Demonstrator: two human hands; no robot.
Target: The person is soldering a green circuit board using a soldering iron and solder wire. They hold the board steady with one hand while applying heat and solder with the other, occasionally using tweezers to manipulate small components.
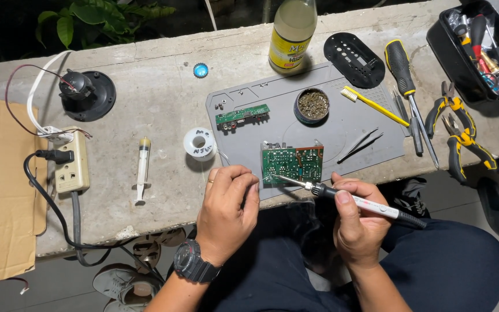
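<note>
Rough concrete ledge (pixel 163 110), dark leafy plant (pixel 82 20) behind, grey floor (pixel 70 283) below.

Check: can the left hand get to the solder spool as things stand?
Probably yes. The left hand rests at the mat's near left corner, and the solder spool stands just beyond it on bare concrete, with nothing between them. The syringe lies off to the side. The hand's fingers are curled; whether they pinch something is hidden.

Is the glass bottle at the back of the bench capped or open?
Cannot tell: the bottle's top is cut off; a blue cap lies loose beside it.
</note>
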